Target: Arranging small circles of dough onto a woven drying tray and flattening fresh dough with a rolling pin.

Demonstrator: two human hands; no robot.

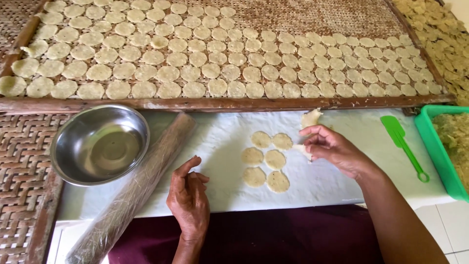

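Observation:
Several small round dough discs (266, 159) lie in a cluster on the white sheet (220, 142). My right hand (334, 149) pinches a scrap of dough (303, 149) just to the right of the cluster. Another dough scrap (311, 118) lies beyond it, near the frame's edge. My left hand (189, 198) rests on the sheet's near edge, fingers loosely curled, holding nothing. A plastic-wrapped rolling pin (139, 183) lies diagonally to its left.
A wooden-framed woven tray (210, 103) covered with rows of dough discs (195, 58) spans the back. A steel bowl (100, 144) sits at left. A green spatula (403, 144) and a green tub (437, 151) of dough bits are at right.

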